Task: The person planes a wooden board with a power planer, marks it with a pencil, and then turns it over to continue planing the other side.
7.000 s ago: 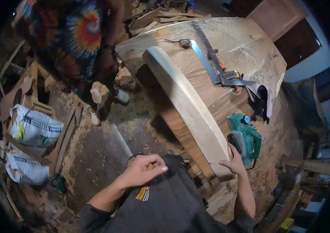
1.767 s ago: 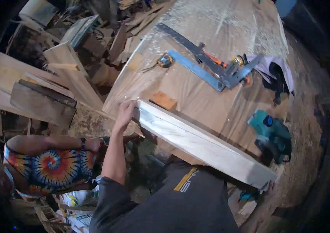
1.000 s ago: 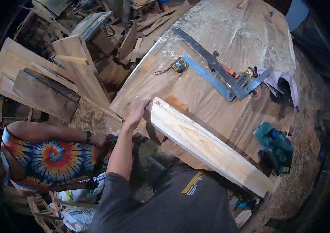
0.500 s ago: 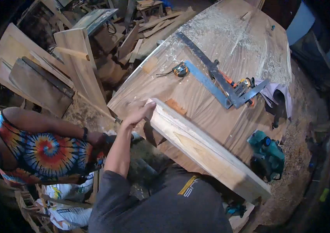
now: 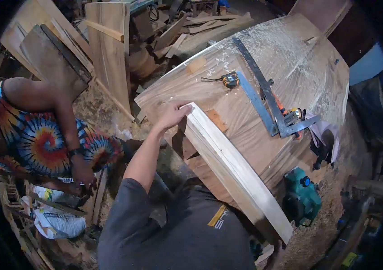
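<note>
My left hand (image 5: 175,116) is closed on the far end of a thick pale wooden plank (image 5: 236,166), its thumb over the top edge. The plank slants down to the right, beside the near edge of a large wooden tabletop (image 5: 164,94). A lengthwise groove or step runs along it. I cannot make out my right hand; the plank's near end lies by my dark shirt. A green power tool (image 5: 302,193) stands just right of the plank. Beyond the plank lie a tape measure (image 5: 230,80) and a metal square (image 5: 259,105).
Wood shavings (image 5: 286,42) cover the tabletop's far part. A dark straight bar (image 5: 254,67), an orange-handled tool (image 5: 281,108) and a pale cloth (image 5: 328,135) lie there. At left stands a person in a tie-dye garment (image 5: 47,139), near leaning boards (image 5: 108,54) and white sacks (image 5: 58,220).
The plank has rolled, so a brighter face now points up, and its near end has swung toward me. My left hand keeps hold. The other person's arm has dropped lower. The view has shifted.
</note>
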The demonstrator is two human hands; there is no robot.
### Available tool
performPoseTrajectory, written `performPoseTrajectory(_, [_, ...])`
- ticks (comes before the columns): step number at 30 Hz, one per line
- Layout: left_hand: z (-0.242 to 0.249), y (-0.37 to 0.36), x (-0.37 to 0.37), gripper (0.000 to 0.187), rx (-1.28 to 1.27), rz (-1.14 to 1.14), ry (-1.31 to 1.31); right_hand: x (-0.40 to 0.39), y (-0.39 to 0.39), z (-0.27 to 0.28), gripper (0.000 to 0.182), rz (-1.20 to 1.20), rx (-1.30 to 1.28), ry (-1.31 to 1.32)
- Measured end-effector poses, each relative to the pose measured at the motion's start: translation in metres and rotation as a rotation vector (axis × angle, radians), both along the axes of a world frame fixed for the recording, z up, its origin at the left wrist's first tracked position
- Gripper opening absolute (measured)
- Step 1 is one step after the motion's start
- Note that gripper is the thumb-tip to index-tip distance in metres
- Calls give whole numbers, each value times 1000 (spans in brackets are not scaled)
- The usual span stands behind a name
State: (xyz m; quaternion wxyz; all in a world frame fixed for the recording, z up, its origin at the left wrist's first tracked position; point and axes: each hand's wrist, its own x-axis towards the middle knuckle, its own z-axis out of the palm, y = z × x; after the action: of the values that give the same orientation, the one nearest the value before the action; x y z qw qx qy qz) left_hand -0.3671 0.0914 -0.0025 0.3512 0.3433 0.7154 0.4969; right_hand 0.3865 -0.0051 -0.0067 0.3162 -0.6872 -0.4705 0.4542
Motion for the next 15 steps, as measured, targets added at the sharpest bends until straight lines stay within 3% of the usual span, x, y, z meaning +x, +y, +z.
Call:
performPoseTrajectory(3, [-11, -1, 3, 37, 99, 117, 12, 6, 6, -8, 65, -101, -37, -147])
performPoseTrajectory(4, [-13, 0, 3, 37, 98, 149, 6, -8, 12, -3, 66, -120, -44, -78])
performPoseTrajectory(7, [-23, 4, 2, 38, 119, 204, 30, -75, 23, 67, 68, -6, -123, 19])
performPoseTrajectory(9, [-39, 4, -1, 39, 115, 210, 1, -56, 25, 62, 69, -13, -116, 28])
performPoseTrajectory(13, [-16, 3, 13, 42, 21, 336, 221, -38, 44, 58, 67, 116, -160, -3])
performPoseTrajectory(15, [-24, 9, 15, 40, 102, 396, 277, -44, 49, 62, 66, 102, -118, 14])
